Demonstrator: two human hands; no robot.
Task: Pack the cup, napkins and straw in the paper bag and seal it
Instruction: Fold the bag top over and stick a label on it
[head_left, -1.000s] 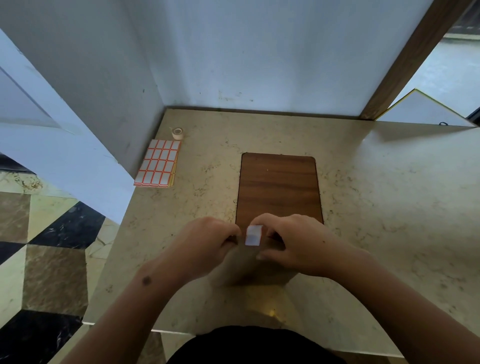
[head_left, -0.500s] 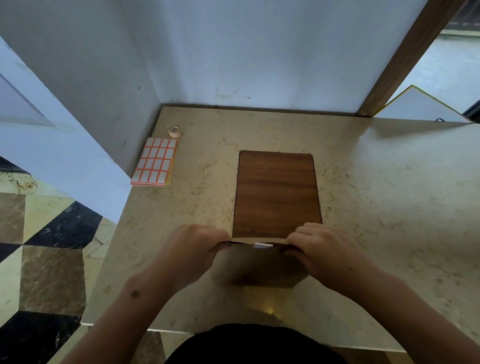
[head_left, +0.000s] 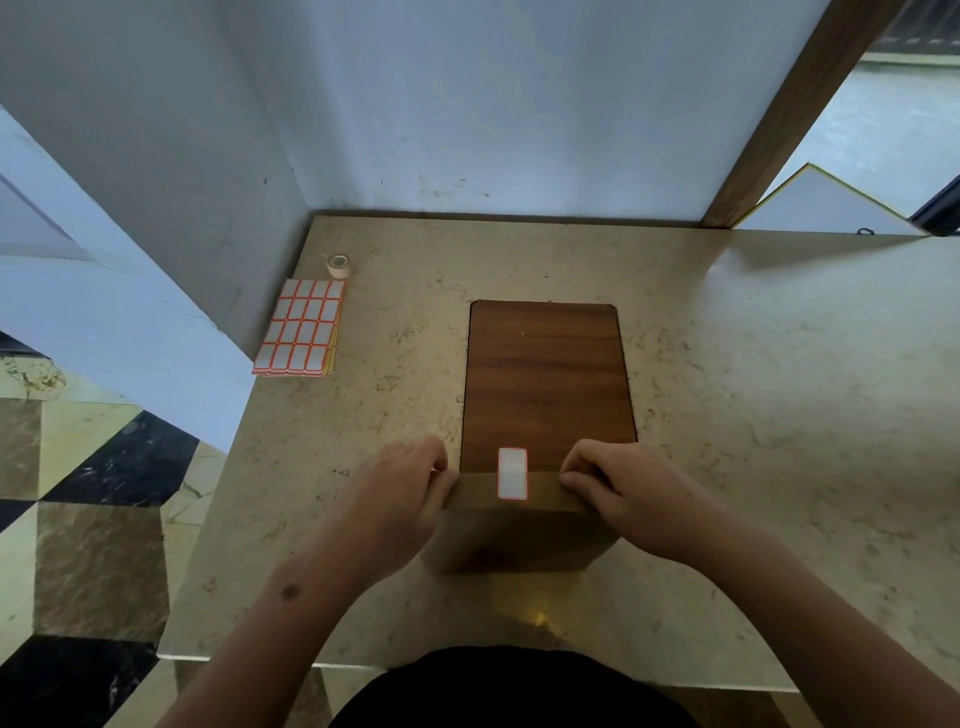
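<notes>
Head view: a brown paper bag (head_left: 519, 540) stands at the near end of a dark wooden board (head_left: 545, 374). The left hand (head_left: 400, 493) and right hand (head_left: 618, 493) pinch its folded top, where a white red-edged sticker (head_left: 512, 473) sits half-attached between them.

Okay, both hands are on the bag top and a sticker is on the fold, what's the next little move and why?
Probably fold the sticker down and press it onto the paper bag. Its upper half appears to stick up past the folded top, while the left hand and right hand pinch the fold's ends, so the seal looks unfinished.
</notes>
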